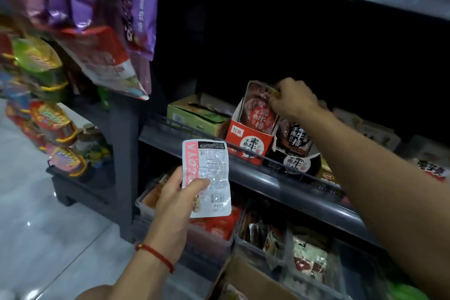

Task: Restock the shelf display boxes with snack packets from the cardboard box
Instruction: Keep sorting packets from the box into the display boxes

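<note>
My left hand (179, 198) grips a white and pink snack packet (207, 176), its printed back facing me, in front of the shelf edge. My right hand (293, 100) reaches over the shelf and pinches the top of a red snack packet (259, 109) that stands in the red display box (250, 140). Beside it on the right sits a black display box (298, 153) with dark packets. The open cardboard box (246, 280) is at the bottom, below my right arm.
A green carton (194, 114) stands left of the red box behind the shelf's wire rail (267, 161). Plastic bins (304, 258) of packets fill the lower shelf. Hanging bags (102, 31) and a rack of snack tubs (56, 124) crowd the left. Tiled floor (36, 226) lies below.
</note>
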